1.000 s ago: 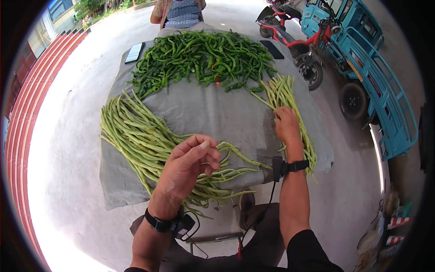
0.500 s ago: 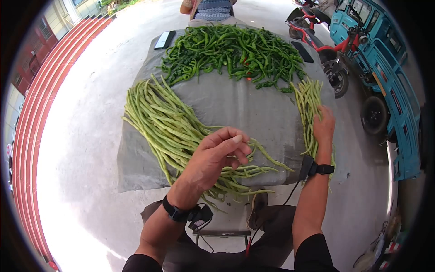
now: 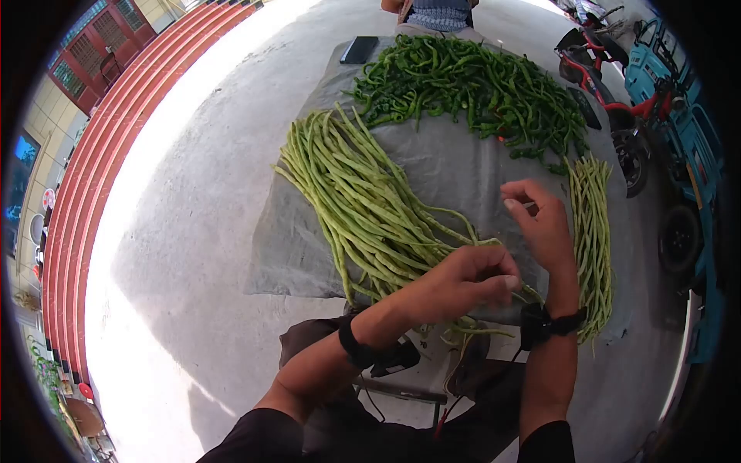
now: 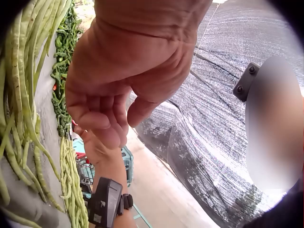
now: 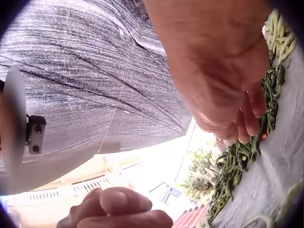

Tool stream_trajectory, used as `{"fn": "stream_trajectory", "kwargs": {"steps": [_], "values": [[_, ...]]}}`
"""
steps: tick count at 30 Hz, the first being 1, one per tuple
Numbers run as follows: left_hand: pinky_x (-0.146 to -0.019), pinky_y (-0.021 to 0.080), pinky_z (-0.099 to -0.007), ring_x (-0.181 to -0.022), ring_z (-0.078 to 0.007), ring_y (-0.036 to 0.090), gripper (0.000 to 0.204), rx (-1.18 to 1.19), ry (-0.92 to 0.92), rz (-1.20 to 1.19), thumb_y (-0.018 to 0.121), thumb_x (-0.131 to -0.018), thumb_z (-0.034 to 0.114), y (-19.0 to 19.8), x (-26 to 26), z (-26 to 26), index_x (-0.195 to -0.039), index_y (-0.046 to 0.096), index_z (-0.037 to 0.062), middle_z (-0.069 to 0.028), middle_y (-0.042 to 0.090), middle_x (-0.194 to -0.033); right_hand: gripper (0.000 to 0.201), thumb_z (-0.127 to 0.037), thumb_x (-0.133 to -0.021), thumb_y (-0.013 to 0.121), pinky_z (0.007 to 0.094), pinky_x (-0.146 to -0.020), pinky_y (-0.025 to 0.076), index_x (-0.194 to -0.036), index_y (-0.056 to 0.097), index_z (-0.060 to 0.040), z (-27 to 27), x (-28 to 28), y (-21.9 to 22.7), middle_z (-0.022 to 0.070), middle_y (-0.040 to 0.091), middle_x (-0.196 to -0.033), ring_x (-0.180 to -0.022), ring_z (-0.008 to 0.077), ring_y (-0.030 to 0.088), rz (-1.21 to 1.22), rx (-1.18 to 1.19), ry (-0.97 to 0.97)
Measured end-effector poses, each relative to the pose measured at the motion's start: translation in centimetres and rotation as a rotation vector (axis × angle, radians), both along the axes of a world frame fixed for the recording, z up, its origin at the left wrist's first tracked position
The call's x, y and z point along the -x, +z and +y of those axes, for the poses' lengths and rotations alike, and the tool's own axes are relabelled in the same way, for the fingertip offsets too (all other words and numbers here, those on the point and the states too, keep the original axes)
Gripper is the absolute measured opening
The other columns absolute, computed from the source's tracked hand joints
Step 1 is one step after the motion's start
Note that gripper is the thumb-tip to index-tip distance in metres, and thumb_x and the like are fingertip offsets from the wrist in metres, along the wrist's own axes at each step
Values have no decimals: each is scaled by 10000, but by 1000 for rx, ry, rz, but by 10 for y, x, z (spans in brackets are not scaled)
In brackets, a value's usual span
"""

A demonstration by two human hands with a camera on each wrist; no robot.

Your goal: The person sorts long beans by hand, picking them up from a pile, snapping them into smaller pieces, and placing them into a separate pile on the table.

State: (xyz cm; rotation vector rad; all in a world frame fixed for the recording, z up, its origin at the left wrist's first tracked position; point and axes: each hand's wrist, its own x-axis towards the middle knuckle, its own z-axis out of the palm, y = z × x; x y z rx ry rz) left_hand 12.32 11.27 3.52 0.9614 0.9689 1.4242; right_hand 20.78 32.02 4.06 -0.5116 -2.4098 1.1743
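In the head view the left hand (image 3: 455, 287) hovers over the thin ends of the large pile of long beans (image 3: 363, 193), its fingers loosely bent around nothing. The right hand (image 3: 540, 224) is above the grey cloth, between that pile and the narrow bundle of long beans (image 3: 591, 247) at the right; its fingers are relaxed and hold nothing. The left wrist view shows the left hand (image 4: 128, 71) with bent fingers and no bean in them. In the right wrist view the fingers of the right hand (image 5: 223, 80) hang loosely, also without a bean.
Green peppers (image 3: 463, 85) lie heaped along the far side of the grey cloth (image 3: 285, 255). One phone (image 3: 360, 49) lies left of them, another dark phone (image 3: 585, 108) right. A person (image 3: 437, 15) sits beyond. A blue three-wheeled vehicle (image 3: 701, 154) stands right, red steps (image 3: 123, 139) left.
My right hand has left the right bean bundle and come left over the cloth. My left hand has moved right, nearer to it. The head view has turned left.
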Motion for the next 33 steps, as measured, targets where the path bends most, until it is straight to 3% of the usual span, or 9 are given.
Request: {"fn": "stream_trajectory", "kwargs": {"steps": [4, 7, 10, 13, 17, 18, 24, 27, 33], "values": [[-792, 516, -237, -893, -52, 619, 202, 68, -123, 41, 625, -1096, 236, 12, -2, -9, -1096, 647, 35, 17, 659, -957, 274, -55, -941, 659, 390, -857, 562, -1209, 704, -15, -41, 31, -9, 134, 707, -1226, -1102, 295, 680, 0, -26, 268], [-776, 526, -235, -899, -53, 630, 211, 9, -203, 73, 630, -1094, 241, 16, 4, -14, -1102, 653, 32, 13, 662, -965, 279, -39, -943, 645, 429, -1003, 525, -1215, 700, -13, -59, 50, -22, 152, 664, -1308, -1205, 344, 620, 96, -155, 348], [-766, 536, -236, -887, -52, 635, 209, -29, -135, 102, 635, -1091, 231, 23, 12, -20, -1124, 653, 25, 8, 669, -975, 284, -46, -943, 653, 433, -1097, 468, -1221, 696, -8, -74, 56, -17, 156, 657, -1325, -1274, 367, 583, 81, -170, 313], [-756, 548, -240, -880, -56, 643, 205, 17, 136, 87, 640, -1088, 215, 18, 27, -24, -1146, 653, 19, -5, 683, -996, 297, -38, -932, 654, 445, -1102, 467, -1225, 695, -8, -75, 61, -35, 161, 653, -1343, -1293, 388, 579, 163, -117, 319], [-733, 515, -253, -834, -61, 602, 132, 49, 633, 614, 680, -1037, 114, 12, 53, -32, -1093, 667, -4, 6, 673, -931, 328, -41, -937, 639, 470, -1118, 457, -1262, 682, -23, -73, 75, -37, 162, 633, -1389, -1317, 394, 569, 168, -190, 440], [-722, 501, -260, -808, -66, 578, 117, -9, 657, 542, 698, -1008, 89, 11, 55, -31, -1059, 664, -10, 1, 668, -897, 330, -45, -943, 633, 476, -1125, 451, -1270, 679, -27, -77, 80, -39, 162, 628, -1398, -1319, 395, 568, 183, -177, 418], [-717, 513, -276, -786, -90, 604, 129, -107, 536, 798, 706, -1007, 96, 18, 41, -36, -1070, 668, -10, -9, 662, -853, 329, -97, -991, 606, 482, -1160, 419, -1311, 672, -51, -84, 113, -58, 163, 615, -1434, -1359, 390, 543, 216, -230, 370], [-752, 522, -290, -821, -116, 628, 124, -84, 344, 486, 697, -1013, 95, 32, 41, -41, -1076, 672, -10, -24, 670, -880, 326, -120, -1007, 602, 496, -1166, 410, -1318, 678, -63, -90, 121, -59, 165, 612, -1447, -1380, 387, 525, 233, -226, 390], [-860, 507, -283, -941, -121, 626, 119, -99, 248, 429, 676, -1027, 96, 28, 41, -41, -1087, 675, -7, -50, 681, -987, 378, -183, -1020, 600, 501, -1226, 346, -1377, 667, -75, -88, 141, -86, 154, 553, -1540, -1460, 361, 462, 151, -279, 437]]}}
